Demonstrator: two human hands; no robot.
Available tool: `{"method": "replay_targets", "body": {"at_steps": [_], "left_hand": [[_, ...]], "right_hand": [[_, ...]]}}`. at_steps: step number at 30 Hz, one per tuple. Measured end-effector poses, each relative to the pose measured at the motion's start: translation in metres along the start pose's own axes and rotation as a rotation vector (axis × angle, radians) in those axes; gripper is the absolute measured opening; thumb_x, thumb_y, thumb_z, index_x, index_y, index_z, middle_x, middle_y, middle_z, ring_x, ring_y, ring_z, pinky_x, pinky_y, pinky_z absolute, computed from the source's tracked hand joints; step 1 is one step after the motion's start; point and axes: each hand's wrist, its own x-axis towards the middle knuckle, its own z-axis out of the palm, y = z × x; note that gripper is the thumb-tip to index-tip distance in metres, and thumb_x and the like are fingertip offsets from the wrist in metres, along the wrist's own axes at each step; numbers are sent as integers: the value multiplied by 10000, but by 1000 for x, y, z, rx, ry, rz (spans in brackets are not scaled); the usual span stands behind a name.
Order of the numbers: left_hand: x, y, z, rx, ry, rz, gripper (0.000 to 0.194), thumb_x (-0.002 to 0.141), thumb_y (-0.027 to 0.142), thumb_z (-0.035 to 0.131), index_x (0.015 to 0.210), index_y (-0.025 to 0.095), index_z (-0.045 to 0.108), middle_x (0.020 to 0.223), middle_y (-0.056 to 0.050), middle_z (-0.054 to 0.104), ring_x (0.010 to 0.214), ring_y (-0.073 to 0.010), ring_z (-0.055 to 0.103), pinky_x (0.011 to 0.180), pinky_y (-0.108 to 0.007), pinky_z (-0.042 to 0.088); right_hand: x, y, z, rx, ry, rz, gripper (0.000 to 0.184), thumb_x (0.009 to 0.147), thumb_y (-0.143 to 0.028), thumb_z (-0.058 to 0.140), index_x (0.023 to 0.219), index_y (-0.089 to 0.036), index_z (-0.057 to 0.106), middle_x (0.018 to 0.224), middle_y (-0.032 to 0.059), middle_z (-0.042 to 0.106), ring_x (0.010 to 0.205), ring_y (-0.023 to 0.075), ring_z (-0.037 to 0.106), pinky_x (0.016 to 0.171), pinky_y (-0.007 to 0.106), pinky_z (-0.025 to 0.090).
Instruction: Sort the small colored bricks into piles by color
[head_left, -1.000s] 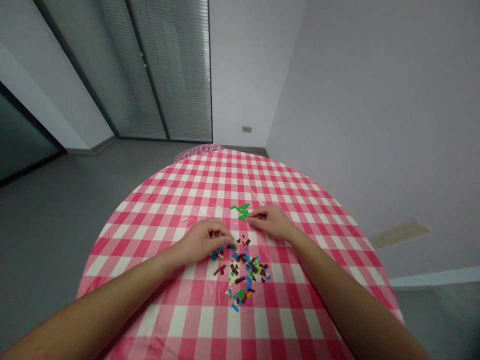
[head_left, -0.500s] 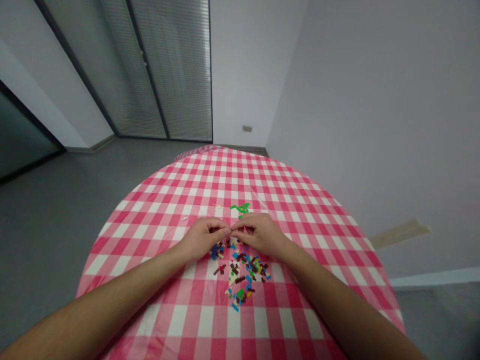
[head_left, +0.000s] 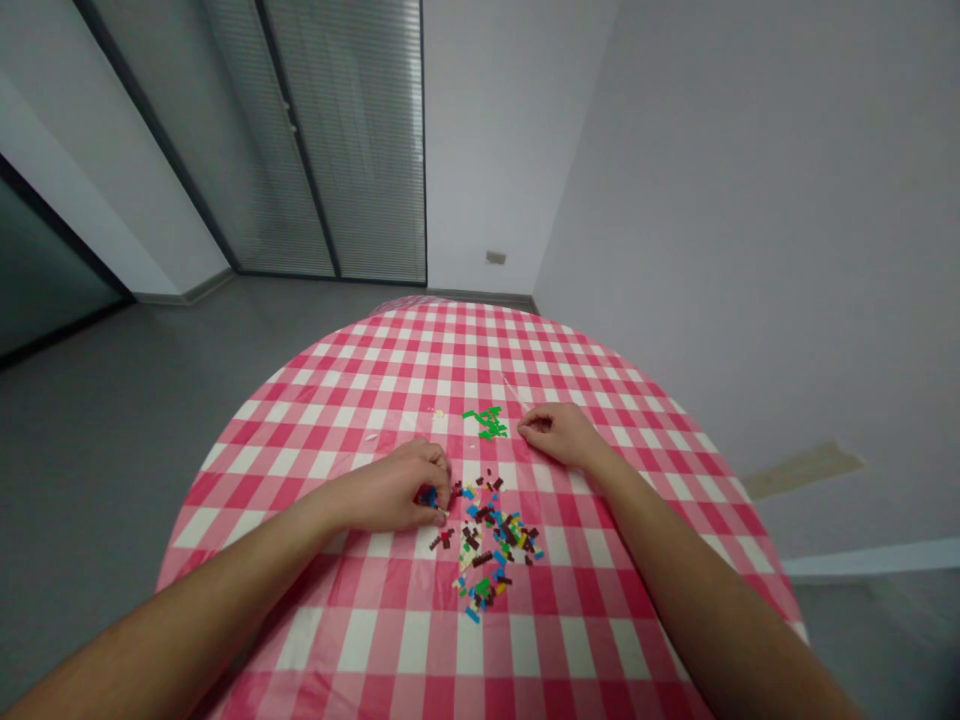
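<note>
Hands had drawn apart, the left hand (head_left: 397, 490) curled over blue bricks (head_left: 427, 496) at the edge of the brick pile (head_left: 491, 545), its grip unclear, the right hand (head_left: 559, 435) open just beside green bricks (head_left: 486, 423), with the tiny pieces seeming to call for a fingertip pinch.

Pink-and-white gingham cloth (head_left: 600, 490) over round table (head_left: 397, 325) — loose scatter of small toy bricks (head_left: 491, 545) mid-cloth, brown, blue, yellow, green mixed; separate clump of green bricks (head_left: 486, 423) just beyond — pale crumbs (head_left: 438, 413) nearby.
</note>
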Motion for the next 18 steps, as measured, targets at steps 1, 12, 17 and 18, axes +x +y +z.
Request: {"method": "replay_targets", "body": {"at_steps": [1,12,17,18], "left_hand": [[0,1,1,11,-1,-5,50,834,240,711,803,202,704,963,-29,641,981,-198,557,896,-334,405],[1,-2,3,44,-16,70,128,781,105,628,766,200,712,889,-22,649,915,-176,571,886,-322,406],[0,-1,3,56,-13,58,117,751,101,654,769,200,713,875,-16,657,903,-178,578,882,-319,402],[1,-1,4,63,-7,51,86,760,122,670,757,199,710,868,-15,657,898,-180,579,880,-322,399]], "right_hand": [[-1,0,1,-12,-4,-2,153,786,-176,624,838,-178,768,813,59,757,710,183,679,627,266,488],[-4,-12,17,-118,35,-163,257,910,-257,539,1016,-221,770,993,52,769,859,210,710,757,311,523],[-4,-12,20,-83,100,-128,250,891,-256,551,986,-195,774,960,68,770,809,209,707,712,296,524],[-4,-12,20,-81,107,-129,248,889,-257,553,979,-194,775,954,68,770,805,208,705,712,296,523]]}}
